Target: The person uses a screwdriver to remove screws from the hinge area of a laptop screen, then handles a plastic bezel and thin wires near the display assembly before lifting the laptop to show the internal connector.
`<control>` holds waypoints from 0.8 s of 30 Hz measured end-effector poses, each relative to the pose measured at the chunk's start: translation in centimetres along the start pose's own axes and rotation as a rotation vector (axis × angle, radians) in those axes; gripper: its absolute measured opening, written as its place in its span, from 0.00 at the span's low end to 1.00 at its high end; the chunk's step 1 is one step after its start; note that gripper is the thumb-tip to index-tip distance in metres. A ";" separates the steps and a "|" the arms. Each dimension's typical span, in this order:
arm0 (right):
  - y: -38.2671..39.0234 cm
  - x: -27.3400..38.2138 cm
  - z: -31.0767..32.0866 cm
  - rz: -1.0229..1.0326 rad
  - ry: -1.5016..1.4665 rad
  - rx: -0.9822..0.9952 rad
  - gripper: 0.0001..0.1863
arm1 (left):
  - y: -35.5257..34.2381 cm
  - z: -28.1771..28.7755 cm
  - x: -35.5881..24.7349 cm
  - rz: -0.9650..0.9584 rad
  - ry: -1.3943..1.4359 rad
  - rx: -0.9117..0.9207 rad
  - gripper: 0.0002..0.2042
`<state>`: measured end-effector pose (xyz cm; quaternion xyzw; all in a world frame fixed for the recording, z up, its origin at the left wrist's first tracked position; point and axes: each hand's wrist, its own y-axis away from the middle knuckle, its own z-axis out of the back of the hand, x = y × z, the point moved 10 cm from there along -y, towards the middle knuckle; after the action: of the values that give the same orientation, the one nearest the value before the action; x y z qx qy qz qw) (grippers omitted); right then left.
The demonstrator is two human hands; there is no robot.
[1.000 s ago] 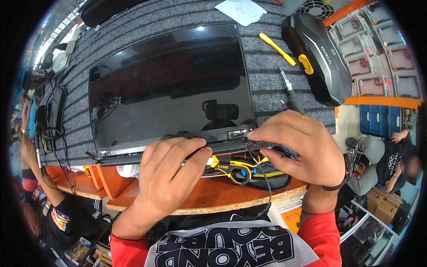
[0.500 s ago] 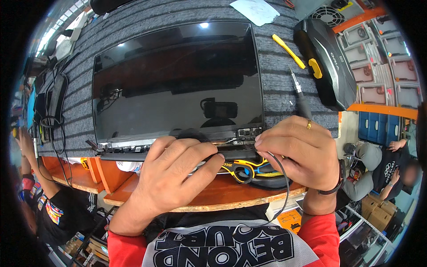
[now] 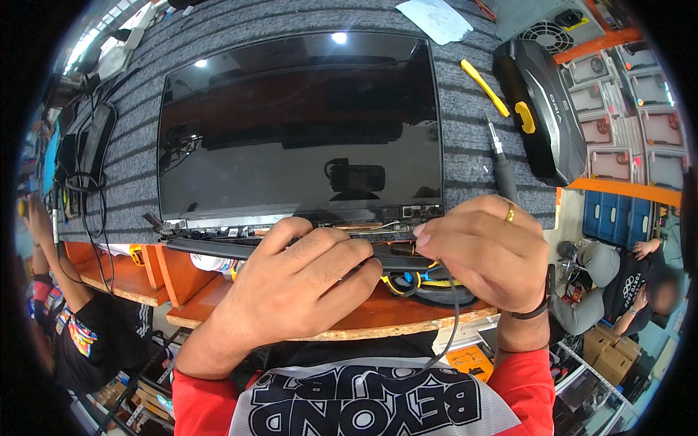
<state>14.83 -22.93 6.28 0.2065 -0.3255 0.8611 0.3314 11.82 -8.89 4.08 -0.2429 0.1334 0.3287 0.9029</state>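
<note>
A laptop display panel (image 3: 291, 149) lies on the ridged grey mat, its lower edge towards me. Thin wires and small metal hinge parts (image 3: 411, 212) are exposed along that edge. My left hand (image 3: 302, 283) is closed over a long black plastic strip (image 3: 211, 249) below the panel, fingers curled at its middle. With thumb and fingers pinched together, my right hand (image 3: 491, 254) is at the panel's lower right corner, beside the hinge parts; what lies between its fingertips is hidden. A thin dark cable (image 3: 456, 312) hangs down from beside that hand.
Right of the panel lie a yellow pry tool (image 3: 485, 87), a screwdriver (image 3: 499, 160) and a black case (image 3: 542, 116). A paper sheet (image 3: 436, 20) is at the back. Black cables (image 3: 87, 182) lie at left. An orange shelf (image 3: 349, 320) sits below the table edge. Other people are at both sides.
The view has shifted slightly, so the panel and tools appear further right. My left hand remains over the strip, its fingers a little more curled. My right hand stays pinched by the corner.
</note>
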 end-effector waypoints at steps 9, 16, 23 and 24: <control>0.3 -1.4 -0.1 -0.149 -0.038 -0.030 0.14 | 0.1 -0.1 -0.2 -0.013 -0.008 0.001 0.09; 0.3 -1.5 -0.5 -0.179 -0.113 -0.045 0.13 | 0.0 -0.2 -0.3 -0.015 -0.016 0.032 0.10; -0.1 -2.0 0.5 -0.115 -0.047 0.121 0.12 | 0.1 -0.1 0.0 0.003 -0.023 0.031 0.09; 0.1 -2.1 0.6 -0.126 -0.036 0.126 0.12 | 0.1 -0.2 0.0 0.003 -0.024 0.033 0.09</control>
<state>16.33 -24.32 5.43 0.2625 -0.2628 0.8535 0.3655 11.78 -8.90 3.87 -0.2239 0.1285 0.3307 0.9078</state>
